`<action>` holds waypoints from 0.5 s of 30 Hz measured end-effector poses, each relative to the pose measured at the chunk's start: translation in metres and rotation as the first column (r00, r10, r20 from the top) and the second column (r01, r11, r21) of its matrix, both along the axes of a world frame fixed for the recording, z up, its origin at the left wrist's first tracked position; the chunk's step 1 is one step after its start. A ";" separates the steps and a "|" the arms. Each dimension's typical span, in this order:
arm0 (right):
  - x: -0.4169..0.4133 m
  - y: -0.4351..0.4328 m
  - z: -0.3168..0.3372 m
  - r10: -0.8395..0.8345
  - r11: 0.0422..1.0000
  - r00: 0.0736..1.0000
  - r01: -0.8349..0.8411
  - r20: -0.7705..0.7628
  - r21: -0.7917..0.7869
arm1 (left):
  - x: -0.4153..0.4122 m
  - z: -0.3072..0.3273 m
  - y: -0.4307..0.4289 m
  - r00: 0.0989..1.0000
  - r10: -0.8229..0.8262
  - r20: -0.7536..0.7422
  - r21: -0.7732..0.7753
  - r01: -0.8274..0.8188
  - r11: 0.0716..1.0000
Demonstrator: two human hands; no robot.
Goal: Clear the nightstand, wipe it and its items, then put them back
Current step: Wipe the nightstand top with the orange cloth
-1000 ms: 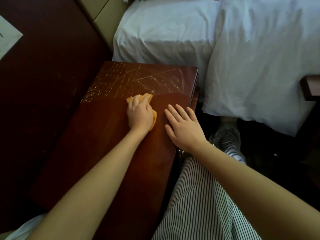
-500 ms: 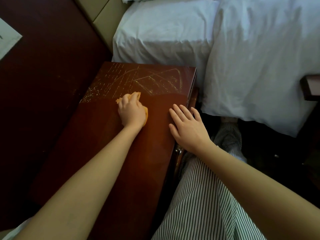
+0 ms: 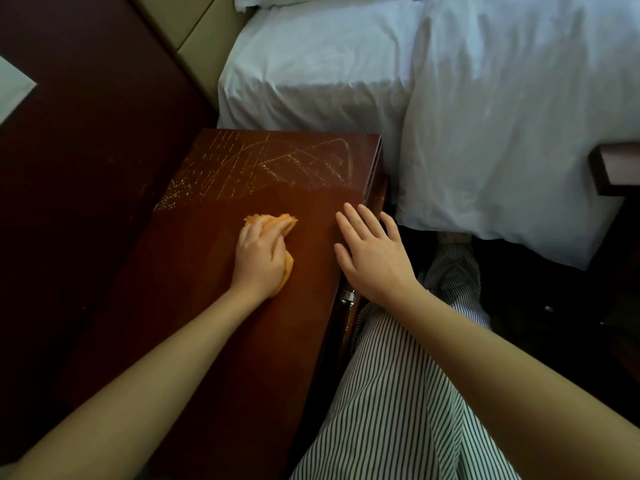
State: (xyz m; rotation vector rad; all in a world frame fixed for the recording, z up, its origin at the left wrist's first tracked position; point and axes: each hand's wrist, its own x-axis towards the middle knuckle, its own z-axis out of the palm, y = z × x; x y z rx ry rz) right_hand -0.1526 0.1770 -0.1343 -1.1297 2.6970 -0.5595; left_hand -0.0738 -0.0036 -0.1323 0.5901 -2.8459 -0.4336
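Observation:
The dark red wooden nightstand (image 3: 194, 317) has a bare top, with pale scratch marks (image 3: 273, 164) across its far end. My left hand (image 3: 259, 259) grips a bunched orange cloth (image 3: 277, 221) and presses it onto the middle of the top. The cloth shows beyond my fingertips and under the palm's right side. My right hand (image 3: 375, 258) lies flat, fingers straight and spread, on the nightstand's right edge. No nightstand items are in view.
A bed with white sheets (image 3: 485, 116) stands beyond and to the right of the nightstand. A dark wooden panel (image 3: 86, 150) lies along the left. A metal drawer knob (image 3: 347, 298) sticks out below my right wrist. My striped trousers (image 3: 398, 393) fill the lower middle.
My left hand slid the cloth left across the top, then drew it back toward me. My right hand has barely shifted on the edge.

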 end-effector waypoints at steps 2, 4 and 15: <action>0.000 0.004 0.000 0.007 1.000 1.000 -0.007 -0.006 0.016 | -0.018 0.001 -0.004 0.987 0.160 0.004 0.003 -0.160 0.987; -0.001 0.007 -0.001 0.014 1.000 1.000 -0.014 -0.003 0.023 | -0.041 0.002 0.000 0.949 0.315 0.008 0.011 -0.315 0.949; 0.002 0.013 0.000 0.080 0.997 0.997 -0.080 -0.014 0.024 | -0.052 -0.003 0.043 1.000 -0.017 -0.013 0.026 0.017 1.000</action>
